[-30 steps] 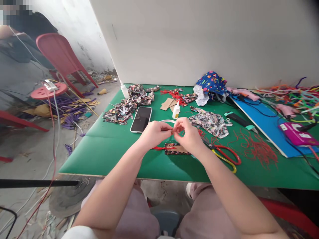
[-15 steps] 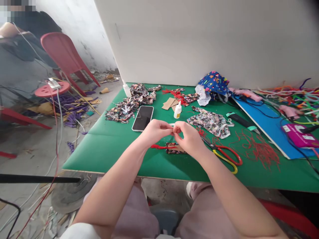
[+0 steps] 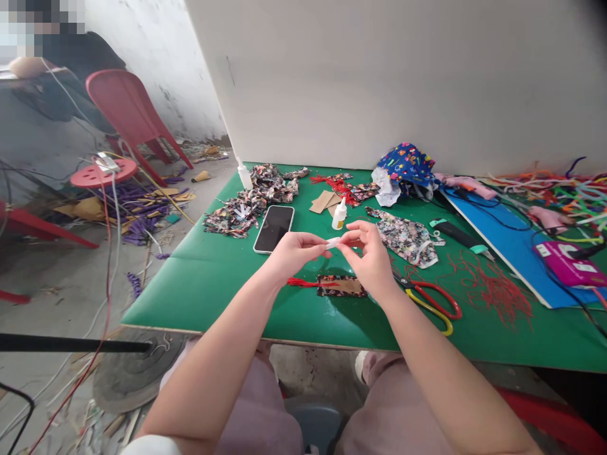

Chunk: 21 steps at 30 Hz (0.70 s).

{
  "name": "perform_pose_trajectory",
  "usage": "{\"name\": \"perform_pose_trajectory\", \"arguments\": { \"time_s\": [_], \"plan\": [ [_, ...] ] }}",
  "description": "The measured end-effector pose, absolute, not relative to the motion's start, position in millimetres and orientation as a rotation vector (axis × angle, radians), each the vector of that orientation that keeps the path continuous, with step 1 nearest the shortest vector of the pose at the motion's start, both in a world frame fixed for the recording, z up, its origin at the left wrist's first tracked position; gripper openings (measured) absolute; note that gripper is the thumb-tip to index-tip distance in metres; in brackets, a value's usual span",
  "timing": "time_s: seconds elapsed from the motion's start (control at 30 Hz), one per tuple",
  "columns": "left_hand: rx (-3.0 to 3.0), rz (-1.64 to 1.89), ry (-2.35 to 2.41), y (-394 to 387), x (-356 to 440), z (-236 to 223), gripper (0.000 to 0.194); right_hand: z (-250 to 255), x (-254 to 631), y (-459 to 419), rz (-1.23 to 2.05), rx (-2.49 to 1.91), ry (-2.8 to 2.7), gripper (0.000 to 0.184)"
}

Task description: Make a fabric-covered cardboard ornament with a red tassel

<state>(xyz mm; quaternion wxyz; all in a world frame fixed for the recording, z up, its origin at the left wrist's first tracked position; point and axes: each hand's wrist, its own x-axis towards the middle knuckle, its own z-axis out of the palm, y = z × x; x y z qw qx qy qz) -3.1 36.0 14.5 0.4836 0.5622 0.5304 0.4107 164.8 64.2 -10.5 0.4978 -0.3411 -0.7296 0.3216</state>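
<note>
Between my two hands is a small white strip (image 3: 332, 242), pinched at its left end by my left hand (image 3: 300, 253) and at its right end by my right hand (image 3: 366, 254). The strip's material is too small to make out. Below it on the green table lies a flat floral fabric piece (image 3: 342, 285) with brown card showing inside its edges. A red thread tassel (image 3: 303, 283) sticks out from its left end. Just beyond my fingers stands a white glue bottle (image 3: 339, 215), upright. Scissors (image 3: 429, 300) with red and yellow handles lie right of my right hand.
A phone (image 3: 274, 229) and floral scraps (image 3: 232, 215) lie left. Brown cards (image 3: 324, 201), blue patterned cloth (image 3: 406, 165), a box cutter (image 3: 459, 236) and loose red threads (image 3: 502, 291) lie behind and right. A blue board (image 3: 497, 246) carries cables. Another person (image 3: 78, 57) sits far left.
My right hand has shifted slightly right and its fingers have opened out somewhat. The white strip now shows between my fingertips, and more of the fabric piece below is visible.
</note>
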Motion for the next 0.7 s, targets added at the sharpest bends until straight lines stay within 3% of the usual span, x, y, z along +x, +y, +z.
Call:
{"name": "perform_pose_trajectory", "arguments": {
  "time_s": [0.47, 0.57, 0.7],
  "plan": [
    [1.183, 1.175, 1.38, 38.9, -3.7, 5.5, 0.023, 3.1, 167.9, 48.0, 0.255, -0.811, -1.738, 0.015],
    [1.221, 1.221, 1.522, 38.8, -9.4, 5.4, 0.026, 25.9, 182.5, 53.0, 0.36, -0.804, -1.481, 0.022],
    [1.68, 1.034, 1.533, 40.5, -4.7, -2.9, 0.025, 40.4, 199.2, 67.3, 0.807, -0.879, -1.527, 0.029]
  ]
}}
